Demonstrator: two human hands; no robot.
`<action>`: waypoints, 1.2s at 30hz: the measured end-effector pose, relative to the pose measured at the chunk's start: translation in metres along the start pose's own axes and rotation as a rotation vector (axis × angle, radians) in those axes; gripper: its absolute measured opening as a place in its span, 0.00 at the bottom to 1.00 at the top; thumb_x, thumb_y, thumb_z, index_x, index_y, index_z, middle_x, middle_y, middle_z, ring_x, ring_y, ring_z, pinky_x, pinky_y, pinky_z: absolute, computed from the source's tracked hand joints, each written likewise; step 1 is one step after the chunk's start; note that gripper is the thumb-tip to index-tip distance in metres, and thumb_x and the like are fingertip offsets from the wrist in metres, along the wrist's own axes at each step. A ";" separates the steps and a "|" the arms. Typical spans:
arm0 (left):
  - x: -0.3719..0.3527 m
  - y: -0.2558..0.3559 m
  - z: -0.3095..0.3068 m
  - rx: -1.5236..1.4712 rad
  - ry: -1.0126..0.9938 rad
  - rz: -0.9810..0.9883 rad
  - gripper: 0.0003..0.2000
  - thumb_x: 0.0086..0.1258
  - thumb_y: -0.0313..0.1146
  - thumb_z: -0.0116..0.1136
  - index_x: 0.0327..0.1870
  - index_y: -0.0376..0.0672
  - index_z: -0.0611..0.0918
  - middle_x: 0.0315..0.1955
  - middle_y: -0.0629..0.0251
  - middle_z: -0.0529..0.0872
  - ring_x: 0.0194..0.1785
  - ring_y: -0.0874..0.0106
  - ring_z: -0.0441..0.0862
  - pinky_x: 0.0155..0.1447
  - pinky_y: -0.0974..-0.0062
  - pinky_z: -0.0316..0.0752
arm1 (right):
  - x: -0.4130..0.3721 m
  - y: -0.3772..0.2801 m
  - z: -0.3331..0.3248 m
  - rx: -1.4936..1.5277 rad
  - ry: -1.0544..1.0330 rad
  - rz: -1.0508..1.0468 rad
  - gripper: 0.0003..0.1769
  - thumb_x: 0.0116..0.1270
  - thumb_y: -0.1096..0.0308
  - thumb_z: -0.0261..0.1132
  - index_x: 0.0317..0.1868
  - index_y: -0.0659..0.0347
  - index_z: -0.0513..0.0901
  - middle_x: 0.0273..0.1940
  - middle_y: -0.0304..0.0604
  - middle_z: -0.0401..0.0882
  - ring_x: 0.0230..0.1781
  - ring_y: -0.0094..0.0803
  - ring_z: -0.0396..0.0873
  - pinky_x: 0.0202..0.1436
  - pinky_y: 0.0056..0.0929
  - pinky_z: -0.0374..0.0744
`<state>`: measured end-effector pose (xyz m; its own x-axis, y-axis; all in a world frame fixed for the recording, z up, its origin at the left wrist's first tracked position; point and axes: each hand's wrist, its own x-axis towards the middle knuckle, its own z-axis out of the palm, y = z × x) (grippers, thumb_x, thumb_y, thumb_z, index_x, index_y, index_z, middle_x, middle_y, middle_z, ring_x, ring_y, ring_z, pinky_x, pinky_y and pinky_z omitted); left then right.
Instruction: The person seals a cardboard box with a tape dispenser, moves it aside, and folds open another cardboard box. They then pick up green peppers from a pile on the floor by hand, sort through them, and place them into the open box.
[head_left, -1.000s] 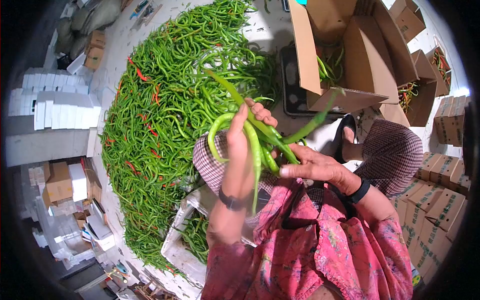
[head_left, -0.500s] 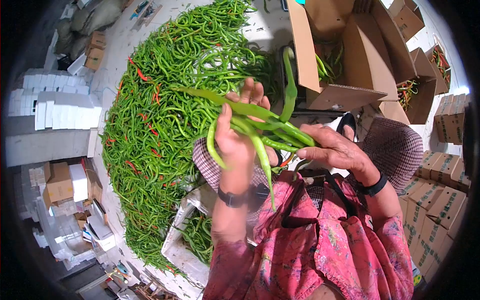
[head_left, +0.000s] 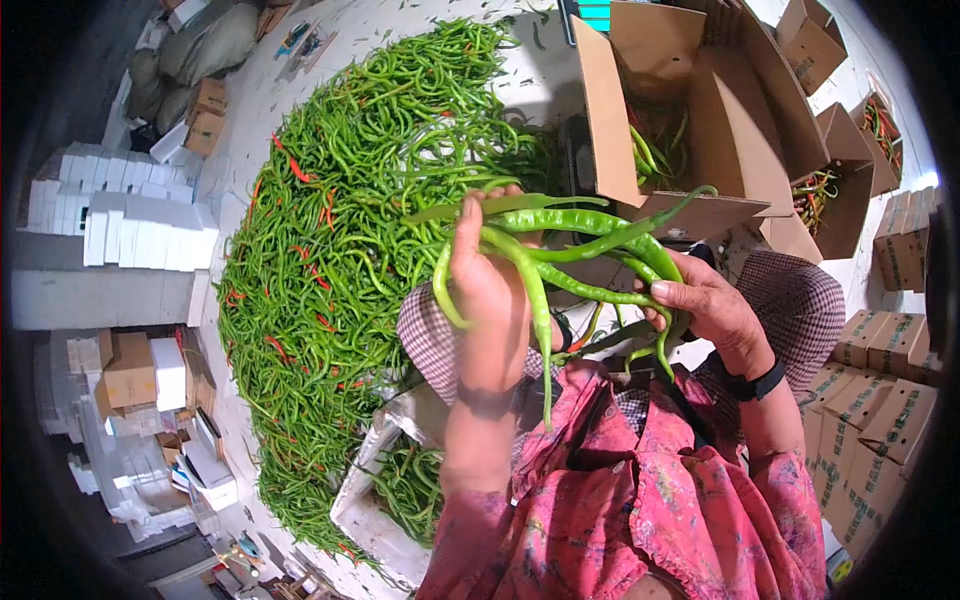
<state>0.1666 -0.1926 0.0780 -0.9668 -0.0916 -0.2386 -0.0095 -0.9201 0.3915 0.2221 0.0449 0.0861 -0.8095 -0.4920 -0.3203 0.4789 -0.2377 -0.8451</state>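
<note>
Several long green chili peppers [head_left: 585, 220] stretch between my two hands above my lap. My left hand [head_left: 490, 285] is closed around one end of the bunch, thumb on top, with a couple of peppers hanging down over the palm. On the other side my right hand [head_left: 715, 310] pinches the peppers' other ends between thumb and fingers, and some tips curl below it. Left of the hands a large heap of green chili peppers [head_left: 330, 230], with a few red ones mixed in, covers the floor.
An open cardboard carton [head_left: 735, 110] with some peppers inside stands at upper right, near my right knee. A white foam box [head_left: 385, 540] holding peppers sits at lower left. Smaller cartons [head_left: 850, 190] and stacked boxes [head_left: 880, 430] line the right side.
My right hand has moved right and slightly down, widening the gap between my hands. The pepper that stuck upward now slants across the bunch toward the right. The view has shifted slightly.
</note>
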 end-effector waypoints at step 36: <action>0.033 0.037 0.007 -0.357 -0.338 -0.196 0.07 0.74 0.33 0.54 0.42 0.38 0.74 0.24 0.72 0.67 0.29 0.78 0.68 0.34 0.76 0.73 | -0.042 0.002 -0.062 0.739 -0.066 -0.362 0.19 0.76 0.61 0.54 0.55 0.69 0.72 0.27 0.38 0.71 0.20 0.19 0.66 0.24 0.20 0.67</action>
<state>0.1326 -0.2270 0.0905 -0.9845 0.1692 0.0461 -0.1681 -0.9854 0.0272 0.2362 0.1170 0.0710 -0.9460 -0.3221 -0.0371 0.3111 -0.8694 -0.3838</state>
